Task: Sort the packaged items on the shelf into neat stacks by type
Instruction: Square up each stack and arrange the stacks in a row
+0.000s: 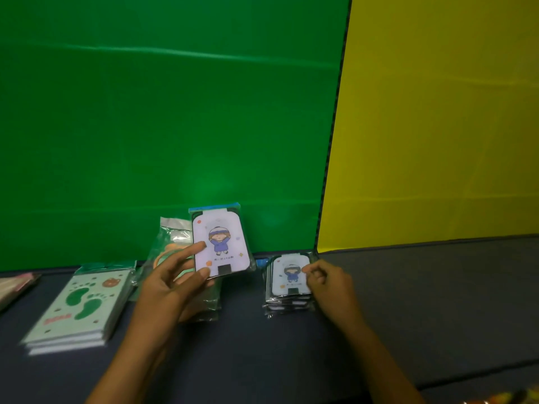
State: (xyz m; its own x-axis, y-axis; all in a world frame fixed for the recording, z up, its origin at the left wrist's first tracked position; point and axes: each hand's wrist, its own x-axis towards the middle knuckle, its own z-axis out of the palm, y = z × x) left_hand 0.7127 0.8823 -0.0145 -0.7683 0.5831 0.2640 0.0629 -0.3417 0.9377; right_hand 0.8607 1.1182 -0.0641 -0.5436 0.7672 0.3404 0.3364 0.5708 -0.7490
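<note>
My left hand (172,282) holds a clear-wrapped packet with a cartoon child in blue (220,242), lifted upright above the dark shelf (239,354). To its right lies a stack of the same cartoon packets (287,282). My right hand (328,288) rests on that stack's right edge, fingers curled against the top packet. Behind my left hand sits a loose pile of clear packets with orange and green shapes (172,246). At the left lies a stack of pale green packets with footprints (80,309).
A green backdrop (163,112) and a yellow backdrop (437,126) rise right behind the shelf. Pink-edged packets (14,285) show at the far left edge. Bare shelf surface spreads to the right of the cartoon stack. Something orange shows at the bottom right corner (501,399).
</note>
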